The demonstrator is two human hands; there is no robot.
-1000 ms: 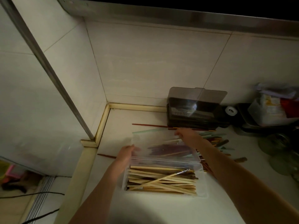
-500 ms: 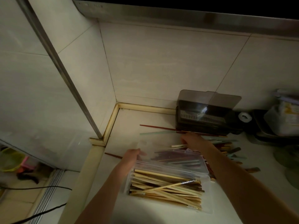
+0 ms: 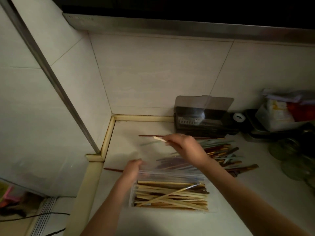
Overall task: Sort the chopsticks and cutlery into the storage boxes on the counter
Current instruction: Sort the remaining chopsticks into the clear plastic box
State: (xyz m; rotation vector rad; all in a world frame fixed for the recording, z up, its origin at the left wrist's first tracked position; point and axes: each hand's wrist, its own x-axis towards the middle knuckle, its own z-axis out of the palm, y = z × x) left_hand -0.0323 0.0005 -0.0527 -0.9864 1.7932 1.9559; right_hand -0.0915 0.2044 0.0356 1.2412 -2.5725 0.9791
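The hands are splitting the work: the left hand (image 3: pixel 132 167) is gripping the clear box's (image 3: pixel 170 196) raised lid, the right hand (image 3: pixel 183 147) is pinching a pale chopstick (image 3: pixel 159 139) lying left-right, beyond the box nearer the person.

Light: dim
Walls (image 3: pixel 153 70): pale tiles, meeting in a far-left corner
Counter (image 3: pixel 170 223): white
Floor (image 3: pixel 15 225): near left, cables

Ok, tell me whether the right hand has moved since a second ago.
Yes. The right hand has lifted off the loose chopstick pile, now pinching a pale wooden chopstick, and sits nearer the dark lidded box by the wall.
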